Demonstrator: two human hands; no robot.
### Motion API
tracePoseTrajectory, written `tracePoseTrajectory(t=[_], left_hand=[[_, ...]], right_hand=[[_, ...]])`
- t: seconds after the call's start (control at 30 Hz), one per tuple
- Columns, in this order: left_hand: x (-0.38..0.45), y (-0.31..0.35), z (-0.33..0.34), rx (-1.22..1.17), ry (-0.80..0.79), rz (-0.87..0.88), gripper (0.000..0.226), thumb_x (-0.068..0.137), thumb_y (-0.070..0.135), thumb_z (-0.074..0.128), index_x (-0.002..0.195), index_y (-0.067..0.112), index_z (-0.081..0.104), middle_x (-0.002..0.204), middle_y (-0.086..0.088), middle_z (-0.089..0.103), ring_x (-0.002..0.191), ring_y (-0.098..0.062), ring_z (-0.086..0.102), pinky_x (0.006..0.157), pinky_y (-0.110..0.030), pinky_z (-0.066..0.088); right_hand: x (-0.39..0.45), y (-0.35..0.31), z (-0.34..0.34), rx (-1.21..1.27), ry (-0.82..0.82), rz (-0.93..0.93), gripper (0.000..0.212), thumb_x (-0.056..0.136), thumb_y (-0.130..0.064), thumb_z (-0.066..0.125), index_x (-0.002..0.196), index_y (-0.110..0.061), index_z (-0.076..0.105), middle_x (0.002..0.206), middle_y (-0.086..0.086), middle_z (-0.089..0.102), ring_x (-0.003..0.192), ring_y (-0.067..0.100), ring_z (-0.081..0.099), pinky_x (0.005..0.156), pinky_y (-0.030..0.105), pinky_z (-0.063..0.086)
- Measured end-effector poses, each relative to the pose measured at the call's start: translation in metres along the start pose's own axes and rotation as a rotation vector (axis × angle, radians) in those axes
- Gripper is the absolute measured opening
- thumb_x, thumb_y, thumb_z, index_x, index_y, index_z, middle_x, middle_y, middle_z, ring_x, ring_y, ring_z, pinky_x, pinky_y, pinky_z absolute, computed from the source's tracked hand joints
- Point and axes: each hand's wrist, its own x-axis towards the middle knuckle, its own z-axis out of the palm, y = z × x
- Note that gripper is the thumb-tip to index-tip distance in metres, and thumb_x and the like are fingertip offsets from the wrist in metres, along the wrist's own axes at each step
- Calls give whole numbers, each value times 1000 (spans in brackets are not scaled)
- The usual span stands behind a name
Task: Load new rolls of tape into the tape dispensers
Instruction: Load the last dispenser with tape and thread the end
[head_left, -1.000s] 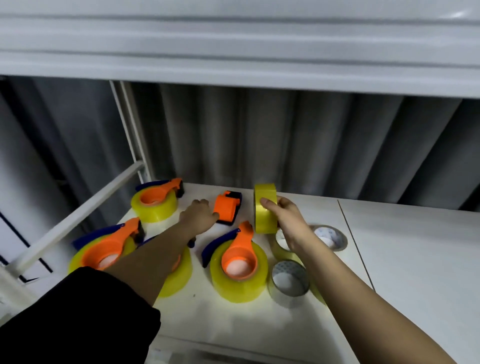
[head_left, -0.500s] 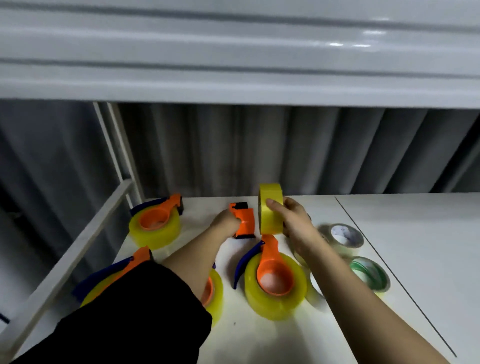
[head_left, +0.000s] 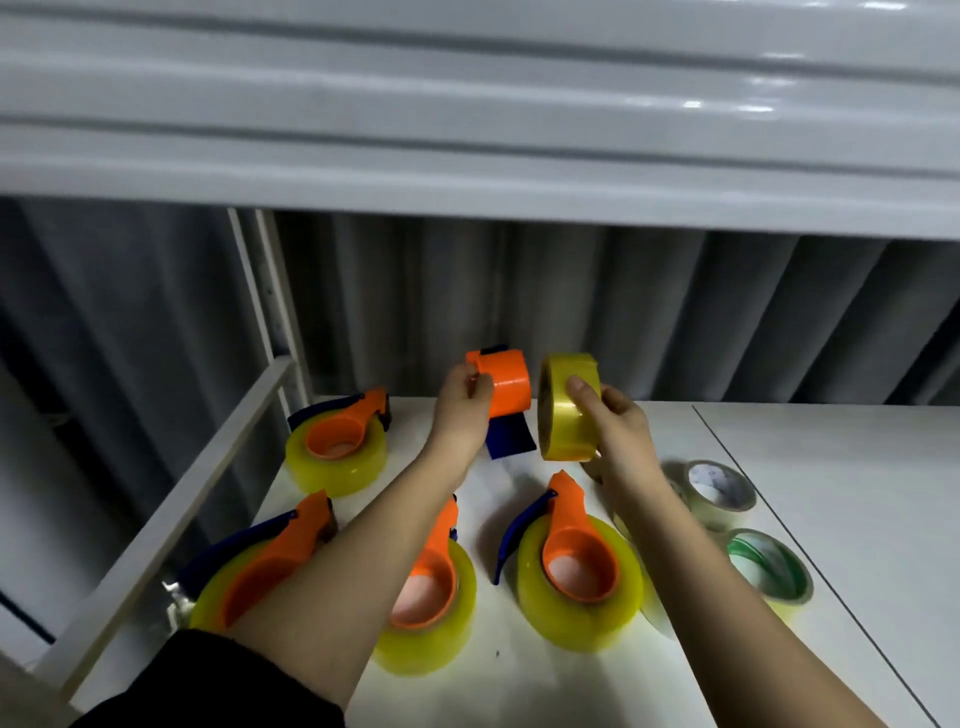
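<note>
My left hand (head_left: 464, 402) grips an empty orange dispenser (head_left: 504, 387) with a blue blade flap, lifted above the white table (head_left: 857, 493). My right hand (head_left: 615, 423) holds a yellow tape roll (head_left: 563, 415) on edge, just to the right of the dispenser, with a small gap between them. Several loaded orange-and-blue dispensers lie below: one at the back left (head_left: 337, 447), one at the front left (head_left: 254, 566), one partly under my left forearm (head_left: 431, 597) and one in the middle (head_left: 579, 577).
Loose rolls lie at the right: a clear one (head_left: 719, 493) and a green-cored one (head_left: 769, 569), with others half hidden under my right forearm. A white rail (head_left: 171, 525) borders the table's left side. A white shelf (head_left: 467, 130) hangs overhead, grey curtain behind.
My left hand has picked the empty dispenser up off the table. My right hand has raised the yellow roll and brought it close beside the dispenser.
</note>
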Motion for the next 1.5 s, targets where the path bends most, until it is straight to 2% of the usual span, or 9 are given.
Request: tracePoseTrajectory(t=[0.3,0.5,0.73,0.97,1.03,1.17,1.3,1.43,1.5], left_hand=[[-64,-11,-20,51,-57,135,20,101,18,38,117,12,48,106,-6,59,96,-17,58,81,-22,46],[-74,-6,-26,62,-59,181,12,101,13,36,112,12,41,97,2,50,86,-7,49,76,-14,40],[-90,-2,-20,-264,-37,40,29,80,36,41,101,17,46,98,-9,55,95,-26,55,81,-40,48],[-100,3,-9,-384,-78,-73,31,86,42,45,106,20,54,108,-17,63,93,-22,63,68,-21,53],[-103,5,-5,-502,-92,-129,35,91,38,45,116,18,59,112,-13,67,105,-25,65,89,-35,53],[-106,14,-13,-610,-190,-213,39,97,31,35,98,17,72,102,-5,74,93,-15,71,78,-28,54],[-98,14,-25,-449,-182,-220,40,79,47,50,104,23,71,106,-3,73,101,-19,68,94,-43,50],[-100,11,-22,-348,-180,-164,43,72,54,63,110,35,62,110,12,68,112,-11,61,99,-40,46],[-102,12,-23,-301,-129,-113,22,84,42,63,104,34,66,102,15,71,100,-4,65,93,-32,50]], right_hand=[[-30,-4,12,205,-49,4,10,94,-33,56,91,-25,61,85,-2,69,79,13,66,79,29,52],[-41,0,23,271,-169,102,36,85,-38,65,113,-14,63,96,2,75,92,18,71,92,43,52],[-53,8,29,274,-242,156,63,71,-52,72,123,-22,54,111,3,71,107,25,66,102,51,45],[-65,18,33,408,-386,227,69,79,-50,67,137,-18,49,126,18,62,118,33,59,108,53,37],[-69,22,40,363,-375,160,69,79,-44,71,141,-31,42,129,10,62,119,28,59,107,48,40],[-78,17,44,270,-236,33,55,90,-23,63,139,-34,40,117,0,68,102,15,69,81,26,56],[-80,19,46,250,-254,102,56,85,-35,67,136,-32,45,120,4,67,106,21,67,96,46,52],[-80,24,44,165,-325,70,53,95,-44,49,142,-26,34,125,-15,57,95,-21,57,77,4,47],[-80,21,42,120,-384,67,69,86,-61,48,145,-28,34,137,-16,48,106,-23,50,85,9,48]])
